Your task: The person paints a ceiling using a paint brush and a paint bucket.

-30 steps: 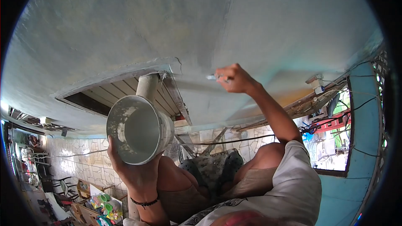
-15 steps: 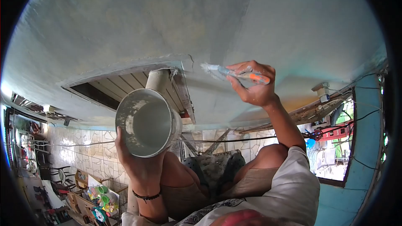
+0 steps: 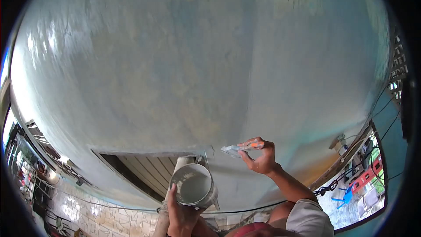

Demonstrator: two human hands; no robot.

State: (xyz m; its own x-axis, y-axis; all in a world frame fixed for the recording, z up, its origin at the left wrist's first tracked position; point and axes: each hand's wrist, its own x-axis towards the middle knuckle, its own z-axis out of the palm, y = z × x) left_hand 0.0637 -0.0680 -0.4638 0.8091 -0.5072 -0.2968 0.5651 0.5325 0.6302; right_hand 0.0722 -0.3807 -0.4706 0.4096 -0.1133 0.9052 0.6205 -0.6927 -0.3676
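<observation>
Wall (image 3: 193,83) rises behind the bucket (image 3: 193,186). Your left hand (image 3: 180,215) clasps it; rightward, your right hand (image 3: 265,160) pinches a brush (image 3: 233,149).

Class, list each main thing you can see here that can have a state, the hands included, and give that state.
Pale grey round bucket: open-topped, marked inside
Left hand: holding the bucket
Orange-handled paintbrush: held, whitish-tipped, wall contact unclear
Right hand: closed around the paintbrush
Grey painted wall: patchy, lighter and darker areas
Rectangular wall opening: backed by pale slats
</observation>
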